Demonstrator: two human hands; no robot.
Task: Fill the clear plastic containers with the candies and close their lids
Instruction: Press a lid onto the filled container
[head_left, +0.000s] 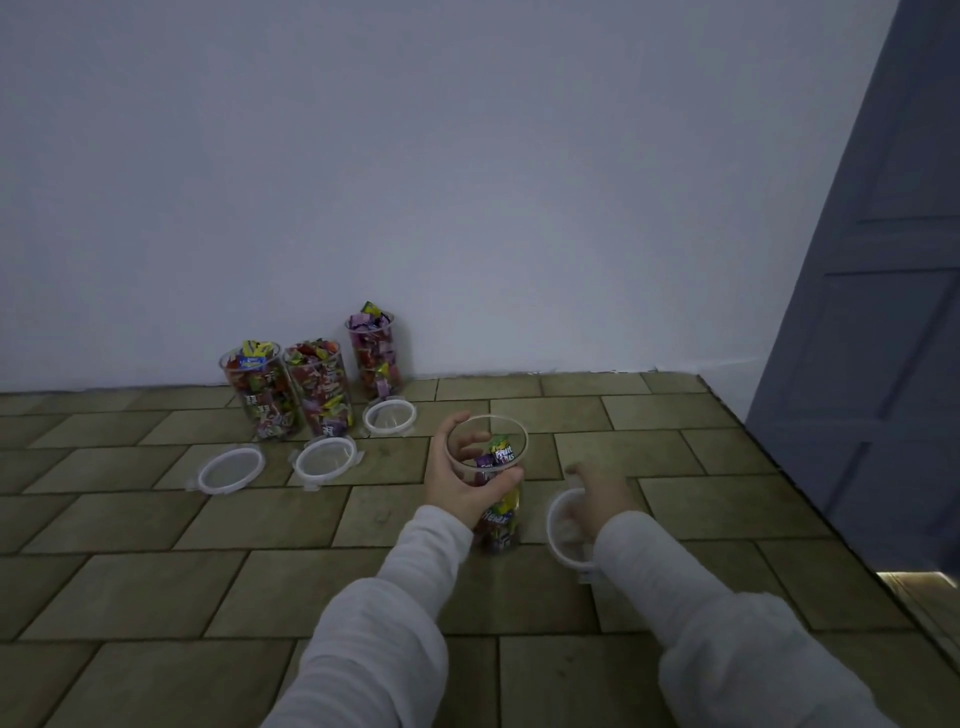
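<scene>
Now the left hand (470, 480) grips a part-filled clear container (493, 486) on the floor, while the right hand (597, 501) rests on its lid (563, 525), grip unclear. Better to hold the container upright when filling. Beyond the left hand stand 3 full containers (311, 387) with 3 lids (324, 460) lying loose.

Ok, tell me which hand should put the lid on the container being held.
Right. The right hand already rests on the loose lid lying on the floor beside the container. The left hand grips that container near its open rim, so it is probably best left steadying it.
</scene>
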